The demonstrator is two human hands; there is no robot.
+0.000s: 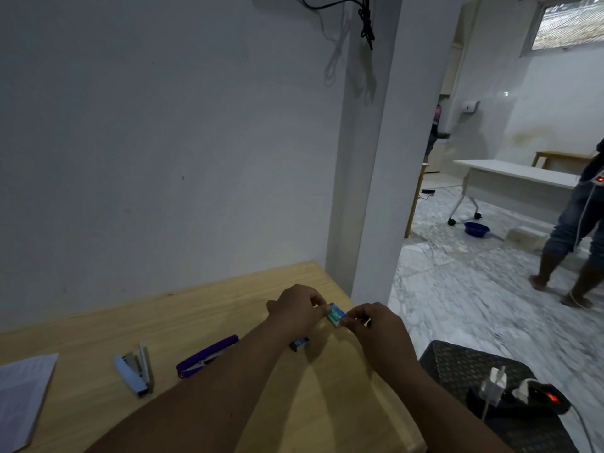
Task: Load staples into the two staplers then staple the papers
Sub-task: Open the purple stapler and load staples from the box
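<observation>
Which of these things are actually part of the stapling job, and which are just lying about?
For the job:
small teal staple box, held by left hand and right hand
light blue stapler, opened
purple stapler
white papers
second small dark box

Lying about:
black power strip
white charger plug
blue bowl

A pale wooden table (202, 308) stands against a grey wall (163, 142), where a black cable (366, 18) hangs at the top centre of the frame. Beyond a white pillar (369, 158), a marbled floor (474, 282) spreads across the right, with a white wheeled desk (513, 174) and a blue bowl (477, 229) beneath it. A barefoot person in jeans (575, 230) stands at the right edge. At lower right, a dark woven basket (457, 361) carries a power strip (536, 397) with a white charger (493, 384) plugged in.
</observation>
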